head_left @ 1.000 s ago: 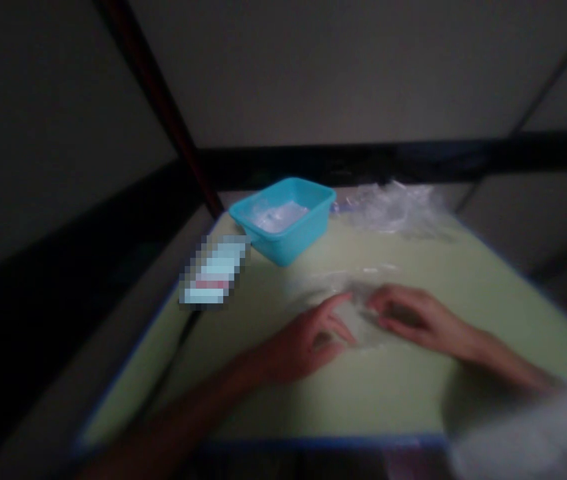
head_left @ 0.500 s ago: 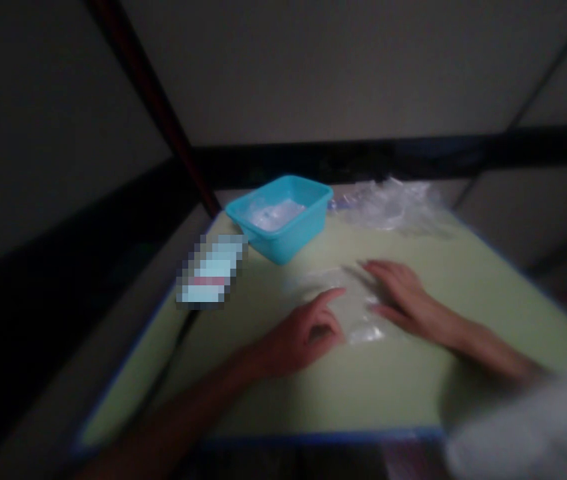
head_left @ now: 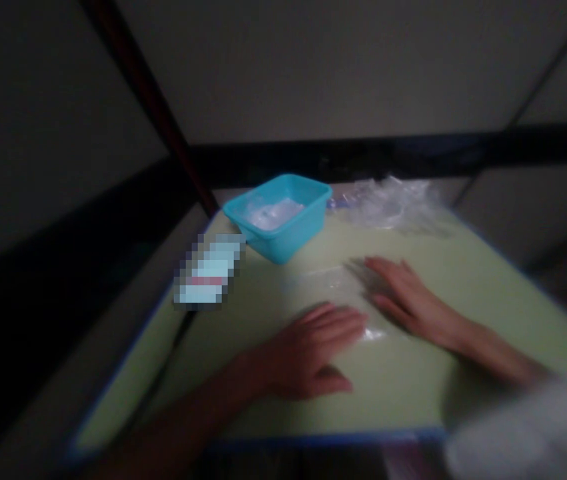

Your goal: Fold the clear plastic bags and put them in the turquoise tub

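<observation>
A clear plastic bag point(head_left: 330, 283) lies flat on the yellow-green table point(head_left: 393, 393), its shiny lower edge showing between my hands. Palm down, my left hand point(head_left: 313, 350) rests over the bag's lower left part, fingers stretched out and thumb apart. On the bag's right side is my right hand point(head_left: 403, 297), fingers extended and thumb spread. Neither hand grips anything. The image is dim and slightly blurred, so the bag's outline is faint.
Beyond my hands stands a turquoise basket point(head_left: 303, 230) with clear plastic inside. Crumpled clear plastic point(head_left: 393, 203) lies at the back right. A blurred-out phone-like object point(head_left: 210, 270) with a dark cable is at the left edge. A wall rises behind the table.
My left hand has opened from a curled, pinching shape and flattened over the bag, fingers reaching further right. My right hand has barely shifted.
</observation>
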`<action>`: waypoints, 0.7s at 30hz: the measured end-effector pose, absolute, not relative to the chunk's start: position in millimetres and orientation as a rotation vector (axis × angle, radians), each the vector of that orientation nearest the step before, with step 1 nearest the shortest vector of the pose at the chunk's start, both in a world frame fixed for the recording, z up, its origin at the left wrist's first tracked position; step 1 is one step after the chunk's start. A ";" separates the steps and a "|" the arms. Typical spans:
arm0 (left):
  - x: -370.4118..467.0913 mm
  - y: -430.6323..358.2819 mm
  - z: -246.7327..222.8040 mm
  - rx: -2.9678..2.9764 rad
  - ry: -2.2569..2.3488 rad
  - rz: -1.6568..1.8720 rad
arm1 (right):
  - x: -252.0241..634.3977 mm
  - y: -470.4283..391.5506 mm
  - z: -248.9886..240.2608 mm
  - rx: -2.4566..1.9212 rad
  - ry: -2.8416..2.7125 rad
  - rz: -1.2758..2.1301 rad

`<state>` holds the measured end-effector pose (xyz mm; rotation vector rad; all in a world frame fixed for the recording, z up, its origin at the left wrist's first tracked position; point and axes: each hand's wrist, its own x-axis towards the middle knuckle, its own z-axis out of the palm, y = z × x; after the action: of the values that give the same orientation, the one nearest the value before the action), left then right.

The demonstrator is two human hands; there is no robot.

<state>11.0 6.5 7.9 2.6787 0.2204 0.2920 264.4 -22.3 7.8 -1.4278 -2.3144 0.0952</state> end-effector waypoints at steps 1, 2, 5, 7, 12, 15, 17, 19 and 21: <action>10.9 6.5 7.5 2.698 0.216 0.272 | 263.8 -22.6 7.7 -1.434 -2.317 0.090; 10.8 6.6 6.6 2.711 0.216 0.264 | 263.3 -22.8 7.6 -1.436 -2.321 0.088; 10.1 6.4 3.4 2.725 0.211 0.257 | 262.1 -23.3 7.6 -1.414 -2.338 0.089; 9.9 6.2 2.2 2.726 0.211 0.248 | 261.0 -23.4 7.5 -1.385 -2.359 0.091; 9.5 5.8 4.3 2.732 0.198 0.251 | 261.5 -23.1 4.2 -1.381 -2.395 0.071; 9.3 5.5 6.1 2.739 0.199 0.239 | 265.9 -22.0 1.4 -1.451 -2.365 0.053; 9.6 5.0 6.4 2.747 0.203 0.229 | 269.2 -21.0 0.6 -1.500 -2.332 0.043; 10.2 4.4 6.2 2.764 0.205 0.209 | 271.3 -20.2 1.5 -1.532 -2.304 0.030; 10.7 3.9 6.3 2.785 0.201 0.201 | 271.8 -19.6 4.3 -1.528 -2.291 0.030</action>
<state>10.7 3.9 6.3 2.7854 0.2009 0.2007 271.8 -19.6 4.3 -1.5282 -2.2909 0.0303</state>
